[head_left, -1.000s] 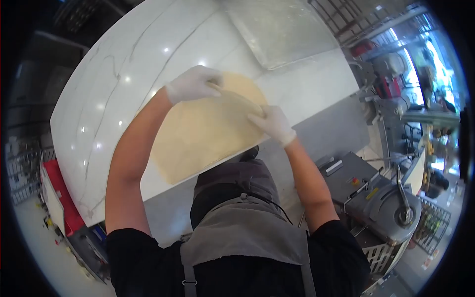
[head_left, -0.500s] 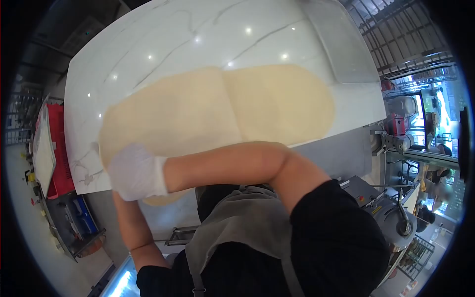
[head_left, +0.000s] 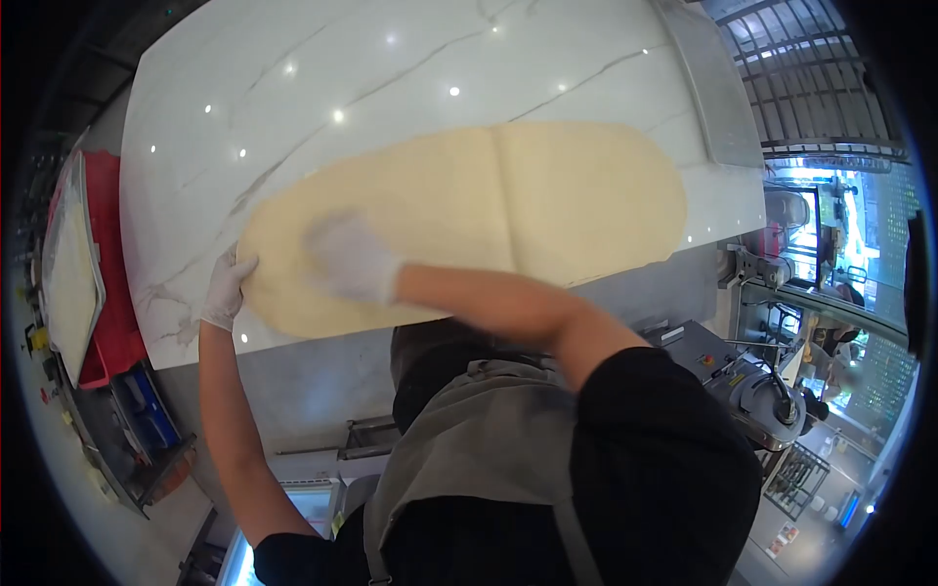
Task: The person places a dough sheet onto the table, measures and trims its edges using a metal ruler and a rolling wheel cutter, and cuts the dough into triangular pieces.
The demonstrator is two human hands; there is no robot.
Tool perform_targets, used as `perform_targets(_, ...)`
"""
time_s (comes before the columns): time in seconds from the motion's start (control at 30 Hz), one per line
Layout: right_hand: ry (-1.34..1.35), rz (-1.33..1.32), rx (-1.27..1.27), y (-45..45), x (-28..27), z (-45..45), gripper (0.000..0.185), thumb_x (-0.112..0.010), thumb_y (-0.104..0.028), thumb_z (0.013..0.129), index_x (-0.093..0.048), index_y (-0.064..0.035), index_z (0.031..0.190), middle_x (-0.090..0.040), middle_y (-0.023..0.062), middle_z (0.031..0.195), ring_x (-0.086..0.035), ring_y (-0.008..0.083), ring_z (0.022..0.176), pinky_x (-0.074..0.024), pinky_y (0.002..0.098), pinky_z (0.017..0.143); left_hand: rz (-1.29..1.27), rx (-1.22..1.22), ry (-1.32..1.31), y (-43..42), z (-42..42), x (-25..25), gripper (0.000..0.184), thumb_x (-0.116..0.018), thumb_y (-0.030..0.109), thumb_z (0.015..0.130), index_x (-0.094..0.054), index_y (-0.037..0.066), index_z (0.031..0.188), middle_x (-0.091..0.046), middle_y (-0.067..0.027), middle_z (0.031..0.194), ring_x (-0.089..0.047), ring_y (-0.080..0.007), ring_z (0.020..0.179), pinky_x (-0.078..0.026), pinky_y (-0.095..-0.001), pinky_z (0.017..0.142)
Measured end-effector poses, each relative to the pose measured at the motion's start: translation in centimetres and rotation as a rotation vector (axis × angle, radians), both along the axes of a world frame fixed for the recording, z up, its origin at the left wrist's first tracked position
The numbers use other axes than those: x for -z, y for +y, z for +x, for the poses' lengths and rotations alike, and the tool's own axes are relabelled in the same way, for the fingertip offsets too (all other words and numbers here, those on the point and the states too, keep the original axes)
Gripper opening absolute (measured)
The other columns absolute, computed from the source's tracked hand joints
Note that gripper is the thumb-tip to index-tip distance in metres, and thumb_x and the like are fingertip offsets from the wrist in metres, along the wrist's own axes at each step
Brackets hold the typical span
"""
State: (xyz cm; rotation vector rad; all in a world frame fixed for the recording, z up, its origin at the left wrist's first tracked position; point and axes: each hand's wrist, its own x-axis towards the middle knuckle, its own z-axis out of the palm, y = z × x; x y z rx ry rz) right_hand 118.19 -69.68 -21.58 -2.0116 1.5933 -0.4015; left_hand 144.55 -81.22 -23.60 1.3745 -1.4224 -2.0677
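A long, pale sheet of dough (head_left: 596,195) lies flat on the marble-patterned table, with rounded ends and a crosswise ridge near its middle. At the sheet's left end is my left hand (head_left: 230,288) in a thin white glove. Its thumb rests over the dough's edge, apart from the fingers, which stretch along the outside of that edge. My right hand (head_left: 354,259), also gloved, is over the left half of the dough. Motion smears its fingers, so I cannot tell their pose or whether they touch the surface.
The white table (head_left: 391,68) has grey veins and reflected lights. A translucent sheet or board (head_left: 718,98) lies along its right side. Red trays (head_left: 112,264) stand beyond the left edge. Dark equipment (head_left: 703,352) stands to the lower right, and metal racks (head_left: 796,78) at upper right.
My right hand has moved right and up, from the dough's left edge to over its left half. My left hand, hidden before, now shows at the edge. The view has shifted slightly.
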Motion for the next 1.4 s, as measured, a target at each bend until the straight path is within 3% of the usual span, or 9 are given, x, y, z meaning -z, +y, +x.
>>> perform_targets(0.2, 0.483, -0.112, 0.398, 9.2, 6.4, -23.5, 0.083, -0.06, -0.052, 0.092, -0.032, -0.0101, 0.158, -0.025, 0.0208, 0.164, -0.021, 0.0423, 0.152, -0.0123, 0.0616, 0.121, -0.089, -0.024, -0.121, -2.2, 0.3, 4.4, 0.056, -0.068, 0.012, 0.088, -0.051, -0.011, 0.136, -0.066, -0.0217, 0.128, -0.066, -0.0231, 0.114, -0.053, -0.0344, 0.096)
perform_targets(0.27, 0.454, -0.168, 0.436, 11.8, 8.6, -28.0, 0.083, -0.059, -0.05, 0.093, -0.03, -0.009, 0.159, -0.026, 0.0203, 0.164, -0.022, 0.0433, 0.151, -0.0136, 0.0626, 0.12, -0.714, -0.096, -0.48, -0.9, -0.7, 6.3, 0.064, -0.071, 0.022, 0.087, -0.051, -0.007, 0.139, -0.067, -0.0226, 0.125, -0.068, -0.0294, 0.111, -0.051, -0.0389, 0.1)
perform_targets(0.33, 0.487, -0.158, 0.402, 12.0, 8.5, -28.7, 0.082, -0.058, -0.05, 0.093, -0.03, -0.0077, 0.158, -0.027, 0.0197, 0.164, -0.022, 0.043, 0.151, -0.0139, 0.0624, 0.12, -1.309, 0.161, -1.296, 3.7, -7.8, 3.6, 0.071, -0.071, 0.036, 0.085, -0.052, -0.001, 0.143, -0.064, -0.0222, 0.131, -0.065, -0.0368, 0.115, -0.048, -0.045, 0.104)
perform_targets(0.47, 0.531, -0.135, 0.395, 12.2, 7.7, -27.7, 0.081, -0.057, -0.048, 0.094, -0.029, -0.0057, 0.158, -0.027, 0.0178, 0.164, -0.022, 0.0413, 0.151, -0.014, 0.0616, 0.12, -1.163, 0.567, -0.645, 15.4, -20.8, 2.2, 0.076, -0.066, 0.05, 0.088, -0.044, 0.019, 0.153, -0.036, -0.0179, 0.16, -0.028, -0.04, 0.15, -0.012, -0.0643, 0.12)
perform_targets(0.83, 0.357, -0.186, -0.004, 16.2, 6.9, -24.2, 0.082, -0.057, -0.048, 0.094, -0.031, -0.0009, 0.156, -0.029, 0.0196, 0.163, -0.024, 0.0395, 0.151, -0.0139, 0.0605, 0.121, -1.058, 0.264, -1.114, 25.7, -18.4, 4.7, 0.077, -0.065, 0.048, 0.09, -0.038, 0.019, 0.157, -0.036, -0.0169, 0.16, -0.028, -0.0409, 0.149, -0.017, -0.0631, 0.119)
perform_targets(0.9, 0.357, -0.175, -0.041, 18.4, 6.2, -23.3, 0.083, -0.059, -0.048, 0.093, -0.032, 0.0011, 0.155, -0.03, 0.0203, 0.162, -0.025, 0.0386, 0.151, -0.0152, 0.0588, 0.121, -0.97, -0.668, -0.785, 30.1, -18.3, 5.0, 0.065, -0.065, 0.036, 0.095, -0.044, 0.007, 0.149, -0.049, -0.0218, 0.146, -0.045, -0.0384, 0.137, -0.031, -0.054, 0.116)
perform_targets(0.93, 0.359, -0.188, -0.054, 20.1, 6.0, -22.5, 0.083, -0.059, -0.048, 0.093, -0.032, 0.0011, 0.155, -0.03, 0.0203, 0.162, -0.025, 0.0386, 0.151, -0.0152, 0.0588, 0.121, -0.973, -0.687, -0.787, 31.3, -18.6, 4.9, 0.065, -0.065, 0.036, 0.095, -0.044, 0.007, 0.149, -0.049, -0.0218, 0.146, -0.045, -0.0384, 0.137, -0.031, -0.054, 0.116)
perform_targets(1.0, 0.217, -0.134, -0.156, 23.4, 6.0, -20.9, 0.081, -0.065, -0.039, 0.09, -0.035, 0.0025, 0.152, -0.035, 0.0206, 0.159, -0.029, 0.0389, 0.149, -0.0201, 0.0567, 0.121, 0.023, -1.084, 0.13, 33.1, -20.4, 3.8, 0.053, -0.062, 0.027, 0.098, -0.046, 0.002, 0.142, -0.055, -0.0202, 0.134, -0.057, -0.0334, 0.122, -0.043, -0.0452, 0.107)
perform_targets(1.4, 0.409, -0.817, -0.201, 23.0, 8.8, -16.3, 0.03, -0.074, -0.021, 0.081, -0.064, -0.0085, 0.106, -0.063, 0.0087, 0.119, -0.058, 0.0273, 0.112, -0.0451, 0.0461, 0.097, 0.424, -1.053, 0.682, 32.9, -19.3, 5.3, 0.048, -0.049, 0.025, 0.104, -0.041, -0.001, 0.144, -0.048, -0.0208, 0.145, -0.055, -0.0328, 0.127, -0.046, -0.0426, 0.105)
